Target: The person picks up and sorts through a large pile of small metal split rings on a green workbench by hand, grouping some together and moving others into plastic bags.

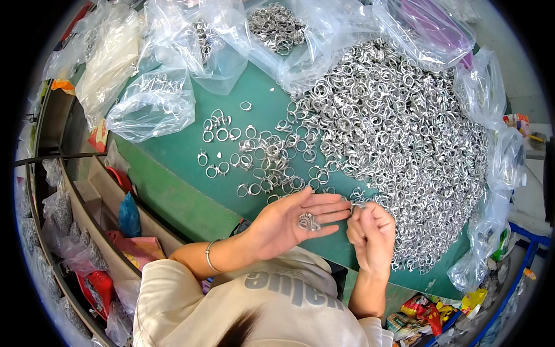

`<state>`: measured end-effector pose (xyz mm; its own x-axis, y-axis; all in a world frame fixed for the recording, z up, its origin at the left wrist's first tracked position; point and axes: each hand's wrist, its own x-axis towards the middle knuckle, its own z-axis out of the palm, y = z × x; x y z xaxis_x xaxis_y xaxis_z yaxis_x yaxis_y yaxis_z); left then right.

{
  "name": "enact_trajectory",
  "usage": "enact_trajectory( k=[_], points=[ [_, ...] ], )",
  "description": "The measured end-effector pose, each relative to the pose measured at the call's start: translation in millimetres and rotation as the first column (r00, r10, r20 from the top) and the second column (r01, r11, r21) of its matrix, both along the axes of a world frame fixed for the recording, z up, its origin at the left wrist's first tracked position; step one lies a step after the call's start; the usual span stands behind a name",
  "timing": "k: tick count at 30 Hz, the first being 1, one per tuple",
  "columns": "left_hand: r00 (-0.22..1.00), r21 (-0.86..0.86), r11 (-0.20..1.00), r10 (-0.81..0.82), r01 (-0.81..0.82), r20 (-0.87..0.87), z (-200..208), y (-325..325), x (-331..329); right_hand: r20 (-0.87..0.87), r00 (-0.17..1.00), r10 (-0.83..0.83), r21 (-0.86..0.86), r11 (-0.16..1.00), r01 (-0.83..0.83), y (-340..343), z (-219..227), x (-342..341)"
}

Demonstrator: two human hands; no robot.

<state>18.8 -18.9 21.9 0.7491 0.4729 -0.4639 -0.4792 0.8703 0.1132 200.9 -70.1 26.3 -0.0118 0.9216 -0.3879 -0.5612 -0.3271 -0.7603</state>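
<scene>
While our open left hand (289, 222) bears rings (309, 222) on its palm by the tabletop's (185, 153) near edge, our right hand (373, 232) is pinched closed just beside it, on what we cannot tell. A pile of rings (399, 127) spreads toward the tabletop's right edge, nearer our right hand.

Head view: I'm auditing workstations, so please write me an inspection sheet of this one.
Surface: green tabletop, partly covered.
Job's things: large pile of silver rings, right; loose rings left of it; held rings.
Clutter: clear plastic bags along the far edge.
Hands: left hand open, palm up under the held rings; right hand curled beside it, any grip unclear.
Cables: nothing seen.
Surroundings: blue bag in a compartment at left; colourful packets, lower right.
</scene>
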Motion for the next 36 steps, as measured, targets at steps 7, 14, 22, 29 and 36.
enact_trajectory(
  k=[7, 14, 22, 29, 36],
  points=[
    [0.998, 0.007, 0.999, 0.043, -0.043, -0.046, -9.7, -7.0, 0.4, -0.548, 0.833, -0.078, -0.159, 0.987, -0.012, -1.0, -7.0, 0.7],
    [0.997, 0.017, 0.999, 0.043, -0.042, -0.061, -18.4, -8.1, -3.0, -0.469, 0.877, -0.106, -0.168, 0.985, 0.029, -4.5, -15.4, 4.2],
    [0.995, 0.011, 0.999, 0.043, -0.042, -0.089, -22.2, -7.6, -2.8, -0.389, 0.909, -0.152, -0.219, 0.973, 0.07, 0.3, -9.7, -0.9],
    [0.983, 0.108, 0.993, 0.056, -0.038, -0.172, -19.4, -11.5, -3.7, -0.207, 0.972, -0.111, -0.176, 0.982, 0.075, -0.7, -9.0, -9.0],
    [0.986, 0.179, 0.983, 0.067, -0.039, -0.153, -19.4, -13.7, -14.3, 0.2, 0.966, 0.162, -0.02, 0.987, -0.161, 8.9, 7.7, -17.1]
  ],
)
